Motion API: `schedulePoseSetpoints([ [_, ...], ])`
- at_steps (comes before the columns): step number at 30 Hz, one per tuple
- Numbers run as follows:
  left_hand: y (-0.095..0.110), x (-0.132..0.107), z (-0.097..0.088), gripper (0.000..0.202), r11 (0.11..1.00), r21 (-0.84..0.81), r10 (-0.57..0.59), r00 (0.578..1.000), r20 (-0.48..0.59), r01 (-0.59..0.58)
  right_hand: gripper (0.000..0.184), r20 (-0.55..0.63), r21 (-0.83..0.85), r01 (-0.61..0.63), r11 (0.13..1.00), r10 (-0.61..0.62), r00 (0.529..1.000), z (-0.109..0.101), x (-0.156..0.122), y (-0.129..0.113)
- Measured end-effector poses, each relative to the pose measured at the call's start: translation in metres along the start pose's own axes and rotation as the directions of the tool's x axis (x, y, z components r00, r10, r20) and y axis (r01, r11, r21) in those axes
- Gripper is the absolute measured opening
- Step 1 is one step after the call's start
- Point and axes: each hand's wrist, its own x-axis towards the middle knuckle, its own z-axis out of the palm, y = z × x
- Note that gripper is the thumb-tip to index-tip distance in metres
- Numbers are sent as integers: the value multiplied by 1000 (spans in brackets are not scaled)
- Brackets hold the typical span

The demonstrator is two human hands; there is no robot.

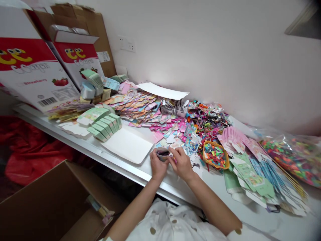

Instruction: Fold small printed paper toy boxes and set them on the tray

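My left hand (157, 168) is closed around a small box (163, 157) with a dark opening at its top. Beside that opening, my right hand (183, 164) has its fingers bent together, with a bit of pink or purple showing at the fingertips; what it pinches is too small to name. Just beyond both hands lie scattered colourful cards and stickers (192, 135). Right of them stands a yellow basket (227, 164) full of small bright plastic pieces (214, 154).
A white sheet (130, 145) and a row of green boxes (105, 127) lie left. Flat green cartons (253, 174) fan out right, near a plastic bag (296, 157) of bright pieces. Strawberry cartons (32, 73) stand back left. Below the table edge is an open cardboard box (37, 201).
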Motion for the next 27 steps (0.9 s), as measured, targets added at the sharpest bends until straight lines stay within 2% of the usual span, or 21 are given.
schedulePoseSetpoints([
  [3, -1, -1, 1, 61, 1000, 4, 3, 1000, -3, -3, 27, 67, -70, 25, 997, -20, 998, -2, 0, -3],
  [6, -3, -3, 2, 60, 999, 22, 23, 1000, 6, -23, 25, 156, -128, 11, 992, 9, 988, 0, 2, -3],
  [11, -4, -6, 3, 62, 999, 29, 47, 999, -17, -46, 21, 194, -170, -50, 984, 83, 977, 6, 4, -1],
  [13, -4, -7, 3, 61, 998, 20, 67, 998, -1, -67, 20, 255, -213, -106, 971, 160, 954, 7, 7, -3],
  [16, -3, -8, 1, 62, 994, -7, 107, 994, 34, -107, 22, 371, -325, -154, 933, 276, 887, 5, 11, -6],
  [18, -2, -7, -1, 63, 995, -47, 87, 994, 66, -84, 23, 418, -327, -145, 934, 281, 864, 2, 11, -7],
  [20, -1, -5, -3, 62, 994, -105, 10, 995, 95, 0, 30, 395, -190, -121, 974, 189, 899, 0, 7, -8],
  [22, 1, -3, -5, 61, 985, -156, -55, 992, 112, 72, 40, 224, 25, -168, 985, 158, 962, 3, 1, -5],
  [23, 2, -3, -6, 62, 982, -169, -67, 991, 115, 86, 41, 131, 150, -234, 961, 216, 968, 6, -2, -3],
  [24, 4, -4, -6, 64, 982, -171, -65, 992, 112, 83, 40, 86, 277, -328, 903, 317, 944, 9, -5, 0],
  [25, 6, -5, -7, 65, 984, -166, -51, 993, 109, 69, 39, 112, 394, -431, 812, 423, 899, 14, -7, 4],
  [27, 9, -8, -9, 70, 988, -154, -13, 994, 111, 30, 41, 296, 556, -590, 586, 523, 799, 21, -9, 12],
])
